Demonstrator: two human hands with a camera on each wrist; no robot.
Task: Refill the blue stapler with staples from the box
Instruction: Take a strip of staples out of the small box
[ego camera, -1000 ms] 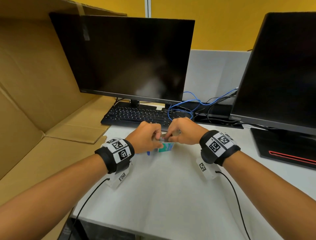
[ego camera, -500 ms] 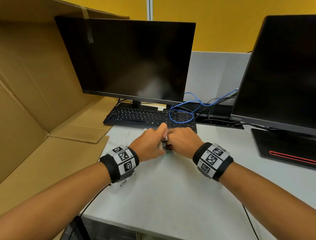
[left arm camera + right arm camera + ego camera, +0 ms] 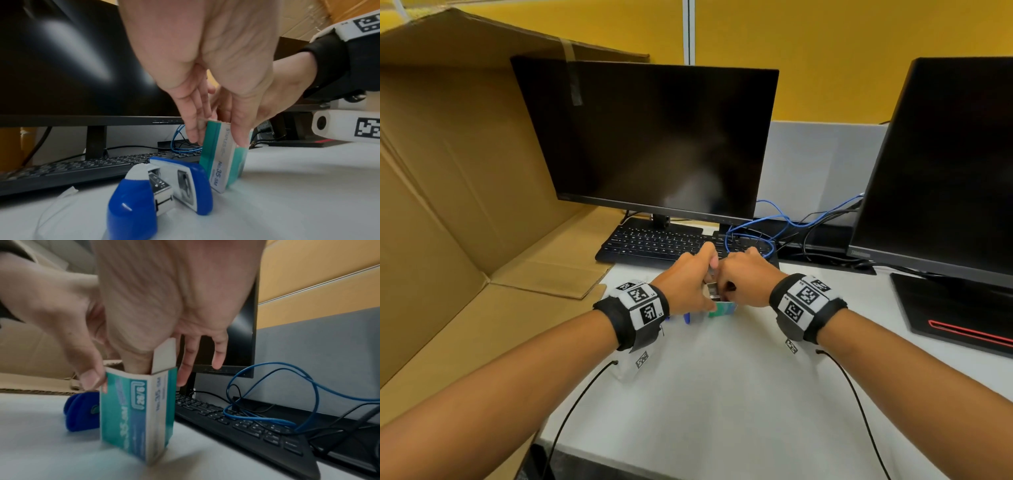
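While staple box (image 3: 135, 415) stood upright on desk (image 3: 722, 394) just beside opened blue stapler (image 3: 160, 191), left hand (image 3: 205, 73) pinched box sides; right hand (image 3: 156, 305) thumb dipped inside open top. Step judged: extracting staple strip. Next: pinch strip, lift clear, lay in stapler channel.

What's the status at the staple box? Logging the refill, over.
Left hand holds upright teal cardboard staple box on white desk. Right hand thumb inside open top. Blue plastic stapler lies open beside box. Nothing blocking.
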